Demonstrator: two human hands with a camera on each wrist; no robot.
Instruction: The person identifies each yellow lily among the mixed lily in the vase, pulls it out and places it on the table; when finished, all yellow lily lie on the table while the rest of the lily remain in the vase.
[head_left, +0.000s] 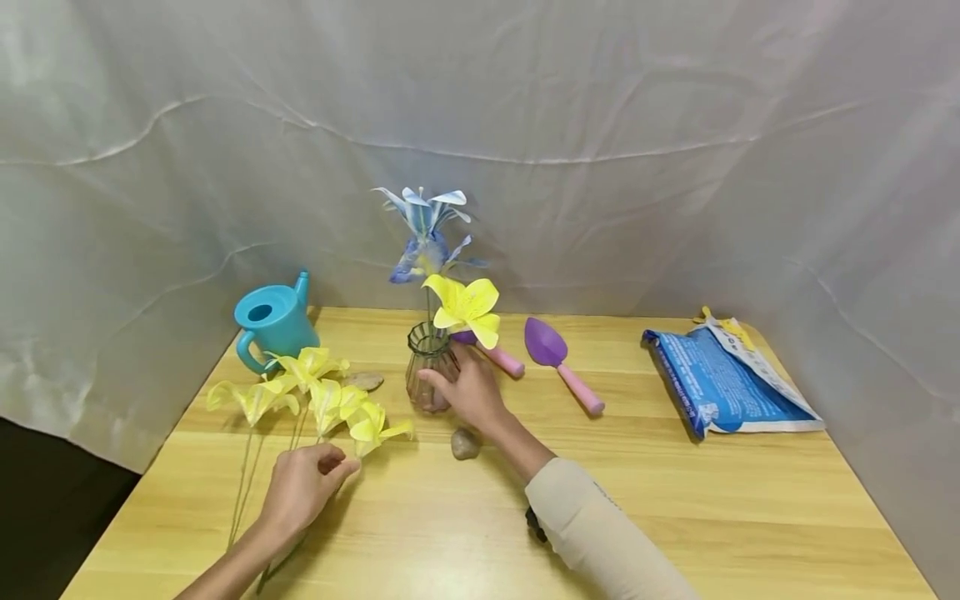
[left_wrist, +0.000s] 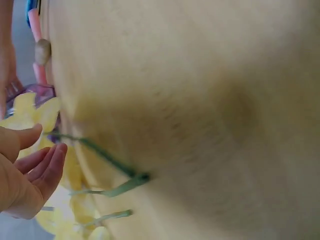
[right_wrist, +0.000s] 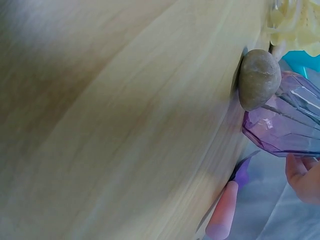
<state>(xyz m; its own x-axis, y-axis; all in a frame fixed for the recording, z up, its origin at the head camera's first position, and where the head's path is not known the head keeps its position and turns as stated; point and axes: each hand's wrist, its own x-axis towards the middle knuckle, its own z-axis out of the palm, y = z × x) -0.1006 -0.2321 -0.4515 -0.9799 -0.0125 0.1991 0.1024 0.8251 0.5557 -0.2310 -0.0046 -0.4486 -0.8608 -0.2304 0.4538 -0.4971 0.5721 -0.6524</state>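
Observation:
My right hand (head_left: 476,392) grips the ribbed glass vase (head_left: 418,383) from its right side, thumb across the front. The vase looks purple-tinted in the right wrist view. In it stand a blue artificial lily (head_left: 422,212), another blue bloom below, and a yellow lily (head_left: 467,307) leaning right. Several loose yellow lilies (head_left: 255,400) lie at the left, their stems toward the front. Over these stems is my left hand (head_left: 303,487), thumb and fingertips apart beside a green stem (left_wrist: 107,155) in the left wrist view.
Behind the lilies stands a blue watering can (head_left: 277,321). A rounded stone (head_left: 465,443) lies before the vase, a flat stone (head_left: 365,381) to its left. Right of it lie a purple trowel (head_left: 546,342) and another pink-handled tool (head_left: 504,360). A blue packet (head_left: 727,379) lies far right.

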